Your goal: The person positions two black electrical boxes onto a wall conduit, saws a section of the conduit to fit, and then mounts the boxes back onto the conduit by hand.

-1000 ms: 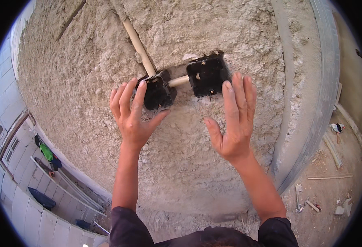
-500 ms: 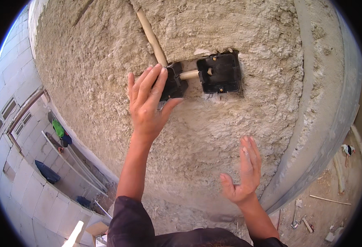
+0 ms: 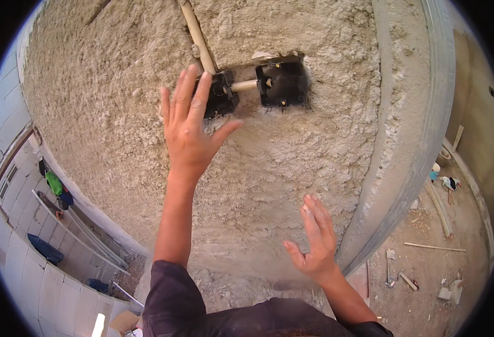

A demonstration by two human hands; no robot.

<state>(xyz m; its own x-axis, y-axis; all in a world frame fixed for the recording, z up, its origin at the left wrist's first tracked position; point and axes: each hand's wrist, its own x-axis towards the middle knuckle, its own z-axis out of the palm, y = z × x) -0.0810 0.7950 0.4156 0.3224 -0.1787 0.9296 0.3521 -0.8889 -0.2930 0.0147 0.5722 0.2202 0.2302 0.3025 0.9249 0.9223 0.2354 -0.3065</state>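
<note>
Now we see the left hand (image 3: 188, 132) with fingers spread, flat over the left black box (image 3: 220, 94) in the rough plaster wall (image 3: 106, 101) — holding nothing. Lower down, the right hand (image 3: 313, 244) is open and empty, well apart from the right black box (image 3: 282, 84).

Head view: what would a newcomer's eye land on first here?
Two square black plastic wall boxes sit recessed in the rough grey plaster wall near the top, joined by a short beige conduit. The left hand spreads open against the left box, while the right hand hangs open lower down, off the wall.
</note>
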